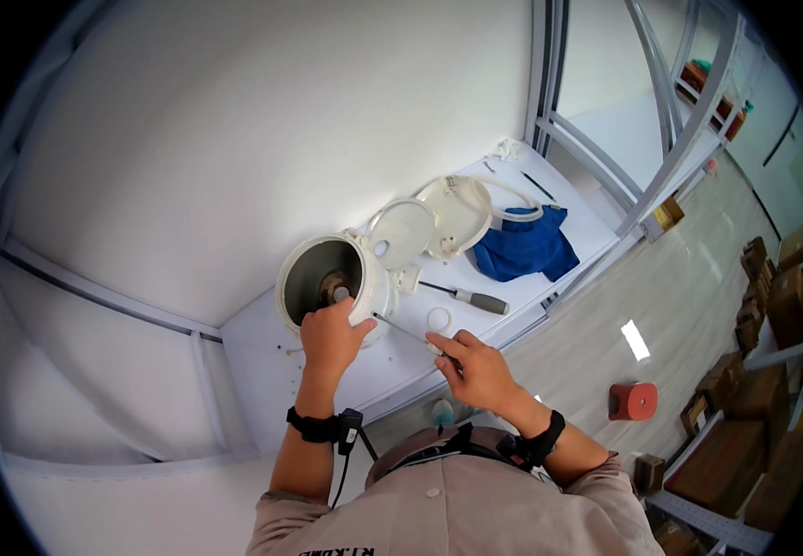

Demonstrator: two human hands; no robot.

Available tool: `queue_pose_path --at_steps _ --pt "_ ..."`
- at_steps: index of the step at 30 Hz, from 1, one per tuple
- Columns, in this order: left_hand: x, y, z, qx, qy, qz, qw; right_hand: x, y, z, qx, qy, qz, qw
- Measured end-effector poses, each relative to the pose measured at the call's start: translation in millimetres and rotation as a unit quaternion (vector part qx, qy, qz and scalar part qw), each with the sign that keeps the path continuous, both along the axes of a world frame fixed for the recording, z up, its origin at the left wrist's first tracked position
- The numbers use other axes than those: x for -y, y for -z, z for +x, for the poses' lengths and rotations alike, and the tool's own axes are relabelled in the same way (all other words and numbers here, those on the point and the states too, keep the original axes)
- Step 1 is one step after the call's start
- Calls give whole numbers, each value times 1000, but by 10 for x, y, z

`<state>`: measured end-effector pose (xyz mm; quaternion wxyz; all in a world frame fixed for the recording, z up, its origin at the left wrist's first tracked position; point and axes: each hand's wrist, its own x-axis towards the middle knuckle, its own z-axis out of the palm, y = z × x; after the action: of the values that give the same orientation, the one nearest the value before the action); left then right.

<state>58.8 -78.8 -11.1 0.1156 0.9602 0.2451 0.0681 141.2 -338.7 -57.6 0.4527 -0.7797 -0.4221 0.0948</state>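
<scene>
Tan shirt [476, 505], right grip [472, 371] pinching rod [402, 328], left grip [331, 339] clasping pot [376, 283]

- Bare left hand [329, 335] reaches forward, thumb angled right; its fingers seem curled, though partly hidden.
- Bare right hand [477, 372] angles inward, fingers bent, pinching.

On the table [369, 378], a screwdriver [483, 302] lies right of the canister [376, 281], before a cloth [526, 246].
</scene>
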Motion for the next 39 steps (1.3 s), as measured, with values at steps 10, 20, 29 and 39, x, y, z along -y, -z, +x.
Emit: queue_pose_path --at_steps 10,20,29,39 --pt "-91 -33 26 -31 19 -32 999 -98 76 -104 4 30 17 999" --pt "-146 -2 11 5 34 -41 999 -150 7 -118 -11 40 2 999" --pt "-125 -17 16 -6 21 -44 999 -160 -116 -154 5 49 -28 998" --pt "-137 14 10 11 37 -47 998 -207 -219 -163 32 57 -38 997"
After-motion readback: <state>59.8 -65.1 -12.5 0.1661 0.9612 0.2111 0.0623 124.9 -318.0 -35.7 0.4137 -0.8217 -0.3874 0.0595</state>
